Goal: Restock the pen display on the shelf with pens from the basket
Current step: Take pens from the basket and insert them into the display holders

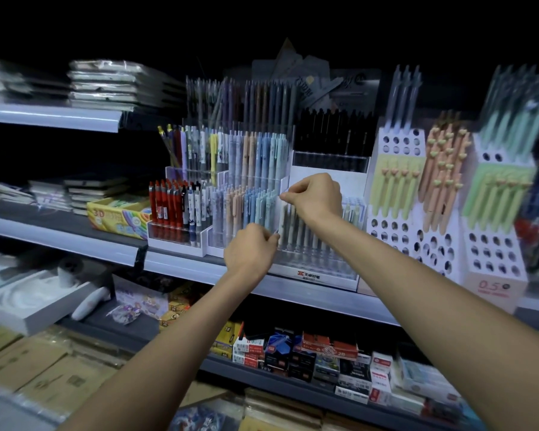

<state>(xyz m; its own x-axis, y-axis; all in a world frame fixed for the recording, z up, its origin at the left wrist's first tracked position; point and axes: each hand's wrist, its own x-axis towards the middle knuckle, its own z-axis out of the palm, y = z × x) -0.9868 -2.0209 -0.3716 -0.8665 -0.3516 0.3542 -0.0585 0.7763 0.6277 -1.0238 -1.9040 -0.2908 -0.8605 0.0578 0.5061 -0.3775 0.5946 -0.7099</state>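
Note:
Both my hands are raised to the tiered clear pen display (pixel 319 262) on the middle shelf (pixel 181 267). My right hand (pixel 316 197) pinches the top end of a pale pen (pixel 283 219) that stands upright. Below it, my left hand (pixel 249 250) pinches the same pen's lower end. The pen is held just in front of the display's rows of pale pens, next to the stand of pastel pens (pixel 252 169). Motion blur hides whether the pen's tip sits in a slot. No basket is in view.
A stand of red pens (pixel 165 206) is to the left, beside a yellow 3D box (pixel 115 216). White holed stands (pixel 395 231) with pastel pens stand to the right. Small boxes (pixel 296 353) fill the lower shelf, and cardboard cartons (pixel 44 368) lie bottom left.

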